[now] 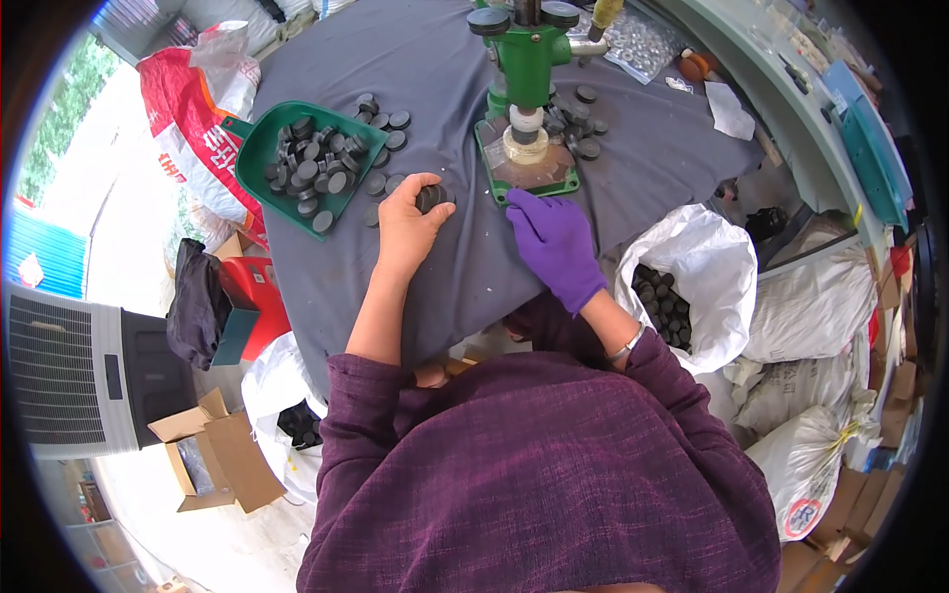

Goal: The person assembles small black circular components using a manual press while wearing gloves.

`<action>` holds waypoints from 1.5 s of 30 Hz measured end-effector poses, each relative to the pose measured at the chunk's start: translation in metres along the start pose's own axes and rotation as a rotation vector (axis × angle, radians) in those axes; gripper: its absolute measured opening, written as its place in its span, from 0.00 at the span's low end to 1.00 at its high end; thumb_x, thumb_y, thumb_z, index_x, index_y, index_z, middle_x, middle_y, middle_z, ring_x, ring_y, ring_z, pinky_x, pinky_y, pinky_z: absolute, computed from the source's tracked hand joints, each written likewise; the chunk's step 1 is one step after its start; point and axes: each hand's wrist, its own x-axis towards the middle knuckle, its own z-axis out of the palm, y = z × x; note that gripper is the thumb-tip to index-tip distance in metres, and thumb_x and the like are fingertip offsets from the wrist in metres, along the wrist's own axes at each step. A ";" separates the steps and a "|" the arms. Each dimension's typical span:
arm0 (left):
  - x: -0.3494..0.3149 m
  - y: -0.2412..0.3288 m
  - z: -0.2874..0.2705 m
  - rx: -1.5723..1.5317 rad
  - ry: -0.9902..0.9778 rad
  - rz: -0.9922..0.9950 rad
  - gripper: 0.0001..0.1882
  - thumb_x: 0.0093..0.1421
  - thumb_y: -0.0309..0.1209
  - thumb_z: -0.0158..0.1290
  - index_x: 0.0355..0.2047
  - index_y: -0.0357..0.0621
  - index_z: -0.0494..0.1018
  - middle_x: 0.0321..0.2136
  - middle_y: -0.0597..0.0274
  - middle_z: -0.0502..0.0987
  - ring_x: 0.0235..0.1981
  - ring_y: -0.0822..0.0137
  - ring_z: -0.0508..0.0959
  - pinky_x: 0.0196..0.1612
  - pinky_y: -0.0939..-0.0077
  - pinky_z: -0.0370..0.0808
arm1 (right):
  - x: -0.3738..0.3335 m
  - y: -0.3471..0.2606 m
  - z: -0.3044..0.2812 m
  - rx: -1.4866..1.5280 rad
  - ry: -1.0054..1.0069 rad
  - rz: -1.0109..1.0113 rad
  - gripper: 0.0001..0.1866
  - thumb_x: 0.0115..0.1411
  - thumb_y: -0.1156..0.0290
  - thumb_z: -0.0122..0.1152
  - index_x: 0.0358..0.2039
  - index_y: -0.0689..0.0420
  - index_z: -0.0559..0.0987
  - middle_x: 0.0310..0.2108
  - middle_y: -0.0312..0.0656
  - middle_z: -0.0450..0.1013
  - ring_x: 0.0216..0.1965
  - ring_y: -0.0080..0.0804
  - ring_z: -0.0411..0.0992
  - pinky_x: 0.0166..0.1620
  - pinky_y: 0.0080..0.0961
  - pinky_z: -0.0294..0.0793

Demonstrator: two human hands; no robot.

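My left hand (410,219) is bare and closed around a short stack of black round discs (432,199), held on edge between thumb and fingers just above the grey cloth. In a purple glove, my right hand (556,242) rests at the near edge of the green press (527,69). Its fingers are curled together, and whatever they may hold is hidden. On the press base (563,185), a pale round die (525,147) sits under the ram. Left of my left hand, a green dustpan-shaped scoop (253,176) holds many similar discs (314,168).
Loose discs (398,120) lie beside the scoop, and more (587,148) lie right of the press. A white sack (727,252) of discs stands by my right forearm. Farther back is a clear bag (638,44) of small shiny parts. An open cardboard box (237,462) stands lower left.
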 end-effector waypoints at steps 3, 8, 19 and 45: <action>0.000 -0.003 -0.001 -0.348 -0.037 -0.094 0.20 0.45 0.20 0.64 0.41 0.41 0.75 0.35 0.62 0.78 0.34 0.70 0.77 0.39 0.78 0.73 | 0.000 -0.001 -0.001 0.002 -0.008 0.009 0.10 0.55 0.70 0.59 0.38 0.58 0.78 0.24 0.44 0.74 0.26 0.42 0.72 0.31 0.38 0.69; 0.001 -0.003 -0.007 -0.949 -0.175 -0.211 0.19 0.47 0.18 0.64 0.41 0.40 0.75 0.39 0.63 0.77 0.34 0.75 0.76 0.36 0.83 0.72 | -0.001 0.000 -0.002 0.012 -0.006 0.019 0.10 0.55 0.70 0.59 0.37 0.57 0.78 0.23 0.42 0.74 0.25 0.41 0.72 0.30 0.37 0.69; -0.017 -0.003 -0.025 0.366 -0.061 0.013 0.26 0.41 0.27 0.66 0.43 0.39 0.74 0.38 0.53 0.77 0.38 0.54 0.78 0.43 0.66 0.74 | -0.005 0.002 0.001 -0.007 0.009 -0.001 0.09 0.56 0.69 0.59 0.37 0.57 0.78 0.22 0.43 0.73 0.25 0.41 0.72 0.30 0.37 0.69; 0.043 0.053 0.065 -0.013 0.045 -0.007 0.23 0.43 0.37 0.67 0.38 0.38 0.77 0.32 0.51 0.78 0.34 0.53 0.78 0.39 0.63 0.74 | -0.016 -0.006 -0.037 0.633 0.024 0.443 0.15 0.62 0.77 0.54 0.50 0.61 0.75 0.32 0.38 0.75 0.31 0.23 0.73 0.35 0.21 0.72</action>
